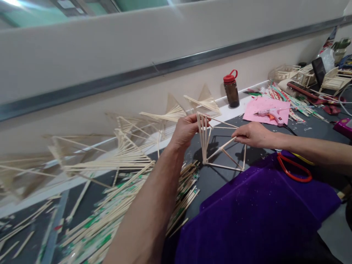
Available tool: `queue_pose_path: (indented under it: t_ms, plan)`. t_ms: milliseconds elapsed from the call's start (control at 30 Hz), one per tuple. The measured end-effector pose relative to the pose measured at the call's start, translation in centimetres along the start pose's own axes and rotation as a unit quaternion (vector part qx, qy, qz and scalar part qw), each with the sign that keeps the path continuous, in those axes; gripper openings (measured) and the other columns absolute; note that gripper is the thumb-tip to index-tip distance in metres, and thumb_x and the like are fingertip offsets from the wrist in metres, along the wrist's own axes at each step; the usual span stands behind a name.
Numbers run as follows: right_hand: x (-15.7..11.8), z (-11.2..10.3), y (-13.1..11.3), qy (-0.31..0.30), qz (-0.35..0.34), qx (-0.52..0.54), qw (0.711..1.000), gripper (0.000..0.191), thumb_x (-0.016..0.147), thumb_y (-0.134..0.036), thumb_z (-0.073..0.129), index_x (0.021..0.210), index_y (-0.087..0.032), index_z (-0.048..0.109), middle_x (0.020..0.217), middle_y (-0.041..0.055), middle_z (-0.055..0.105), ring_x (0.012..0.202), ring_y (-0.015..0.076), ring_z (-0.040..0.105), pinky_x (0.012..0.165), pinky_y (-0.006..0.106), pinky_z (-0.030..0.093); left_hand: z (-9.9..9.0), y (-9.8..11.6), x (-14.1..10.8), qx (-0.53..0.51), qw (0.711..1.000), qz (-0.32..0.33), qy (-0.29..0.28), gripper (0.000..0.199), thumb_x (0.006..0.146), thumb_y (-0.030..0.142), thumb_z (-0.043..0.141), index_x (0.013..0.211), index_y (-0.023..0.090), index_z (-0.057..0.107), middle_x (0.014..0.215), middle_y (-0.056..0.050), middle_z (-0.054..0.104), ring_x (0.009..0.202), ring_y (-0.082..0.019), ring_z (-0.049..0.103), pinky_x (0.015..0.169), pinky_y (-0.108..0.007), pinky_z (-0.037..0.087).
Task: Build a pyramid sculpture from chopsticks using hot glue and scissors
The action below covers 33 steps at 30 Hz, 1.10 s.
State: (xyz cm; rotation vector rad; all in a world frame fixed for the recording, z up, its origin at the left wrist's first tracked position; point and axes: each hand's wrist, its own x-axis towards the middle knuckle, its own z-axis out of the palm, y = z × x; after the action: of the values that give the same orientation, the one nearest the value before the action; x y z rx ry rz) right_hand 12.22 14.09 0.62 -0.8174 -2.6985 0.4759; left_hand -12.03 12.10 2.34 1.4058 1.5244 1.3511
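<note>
A small open frame of thin wooden sticks (pixel 204 143) stands on the dark table, with a fan of sticks along its left side. My left hand (pixel 187 128) is closed on its upper left corner; some of the fingers are hidden behind the sticks. My right hand (pixel 254 134) pinches the upper end of a slanting wooden stick (pixel 228 142) at the frame's right side. Whether that stick is fixed at its lower end, I cannot tell. Below my right forearm lie red-handled scissors (pixel 294 172) on a purple cloth (pixel 255 205).
Finished-looking stick models (pixel 110 161) line the wall on the left. A heap of loose sticks (pixel 110 216) lies under my left forearm, beside a metal ruler (pixel 55 231). A red-capped bottle (pixel 231 91) stands at the back. A pink glue gun (pixel 275 116) rests on pink paper (pixel 251 106).
</note>
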Motion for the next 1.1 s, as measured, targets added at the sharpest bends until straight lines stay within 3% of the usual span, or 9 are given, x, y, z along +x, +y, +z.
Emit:
queue_pose_path:
  t_ms: [267,633,800,967,1100]
  plan:
    - [0.4,0.4,0.0,0.017,-0.021,0.032,0.999,0.027,0.094,-0.026,0.05,0.103,-0.018,0.074,0.086,0.005,0.073,0.069,0.0123,0.054,0.063,0.027,0.034,0.1,0.9,1.3,0.009,1.0,0.0,-0.008,0.026,0.051,0.028,0.079,0.073,0.016,0.075,0.072,-0.005,0.07,0.06,-0.014,0.062,0.05,-0.022,0.043]
    - [0.6,0.6,0.7,-0.013,0.03,0.006,0.999,0.026,0.095,-0.026,0.05,0.099,-0.015,0.073,0.079,0.0056,0.069,0.065,0.0114,0.05,0.061,0.027,0.029,0.9,-1.4,1.6,-0.004,0.997,-0.061,-0.036,0.028,0.052,0.032,0.081,0.072,0.015,0.072,0.075,-0.005,0.069,0.065,-0.015,0.065,0.053,-0.023,0.043]
    - [0.7,0.8,0.7,-0.029,0.04,-0.001,0.999,0.027,0.094,-0.026,0.049,0.095,-0.015,0.073,0.075,0.0052,0.068,0.062,0.0113,0.048,0.06,0.028,0.03,0.4,-2.6,1.3,-0.002,0.997,-0.073,-0.037,0.03,0.05,0.027,0.081,0.076,0.016,0.071,0.074,-0.002,0.068,0.064,-0.014,0.061,0.052,-0.022,0.04]
    - [0.4,0.7,1.3,-0.022,0.058,0.016,0.998,0.028,0.09,-0.025,0.055,0.111,-0.016,0.071,0.08,0.0067,0.071,0.064,0.014,0.055,0.06,0.029,0.035,-1.1,-3.0,0.2,0.007,0.994,-0.093,0.059,0.025,0.054,0.027,0.079,0.073,0.017,0.066,0.071,-0.001,0.066,0.061,-0.012,0.061,0.053,-0.023,0.044]
    - [-1.0,-0.2,2.8,0.042,0.075,0.045,0.995,0.04,0.083,-0.025,0.063,0.121,-0.015,0.066,0.08,0.0056,0.071,0.067,0.015,0.059,0.063,0.028,0.04,-2.0,-1.3,-2.3,-0.056,0.989,-0.085,0.107,0.034,0.066,0.043,0.078,0.064,0.018,0.055,0.06,0.003,0.057,0.054,-0.011,0.059,0.046,-0.021,0.041]
